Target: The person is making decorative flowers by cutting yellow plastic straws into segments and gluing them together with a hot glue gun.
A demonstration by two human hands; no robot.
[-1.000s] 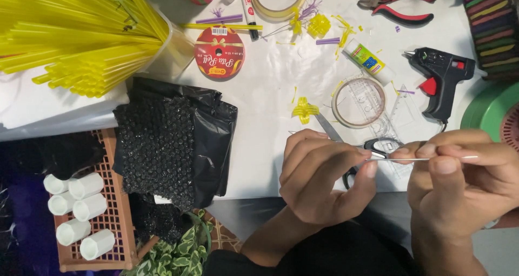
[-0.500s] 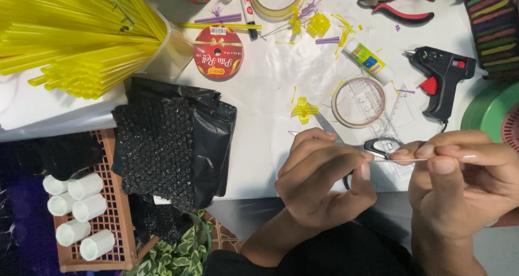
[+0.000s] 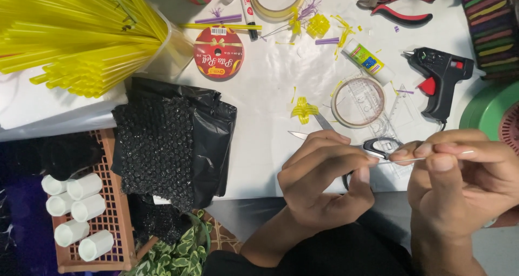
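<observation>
Left hand: the left hand (image 3: pixel 324 181) was curled shut around a thin pale strip (image 3: pixel 432 158), thumb and fingertips pinching one end.
Right hand: the right hand (image 3: pixel 459 173) was closed on the strip's other end, finger and thumb pressed together, holding it level above the desk (image 3: pixel 270 92) edge.
Scissors: the scissors (image 3: pixel 373 146) lay on the desk just beneath both hands, blades pointing toward a yellow bow (image 3: pixel 304 111).
Slip risk: the strip looked slick and narrow; uneven pull could have drawn it out of one pinch.
Blade risk: knuckles hovered close over the scissors, so a downward jerk might have met the blades.
Clutter: the tape ring (image 3: pixel 358 102) and glue gun (image 3: pixel 440 79) sat near.
</observation>
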